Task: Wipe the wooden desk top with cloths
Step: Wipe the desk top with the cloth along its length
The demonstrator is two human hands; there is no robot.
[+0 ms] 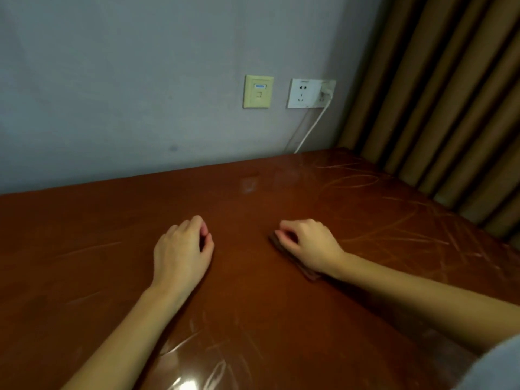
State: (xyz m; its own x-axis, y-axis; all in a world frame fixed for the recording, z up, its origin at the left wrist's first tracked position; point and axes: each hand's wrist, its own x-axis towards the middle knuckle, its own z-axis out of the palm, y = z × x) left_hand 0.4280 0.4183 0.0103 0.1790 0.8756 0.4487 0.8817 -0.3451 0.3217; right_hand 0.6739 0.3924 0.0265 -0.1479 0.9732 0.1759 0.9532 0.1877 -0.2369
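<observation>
The glossy reddish-brown wooden desk top (112, 243) fills the lower half of the view, streaked with wipe marks and scratches. My right hand (309, 244) presses down on a dark brown cloth (302, 270), whose edge shows under the fingers and beside the wrist. My left hand (183, 251) rests on the desk to the left of it, fingers curled and thumb against them. No cloth shows under the left hand.
A grey wall (126, 94) runs along the desk's far edge. It carries a yellowish data socket (258, 91) and a white power outlet (306, 92) with a plugged-in white cable (311, 129) dropping behind the desk. Brown curtains (439, 108) hang along the right side.
</observation>
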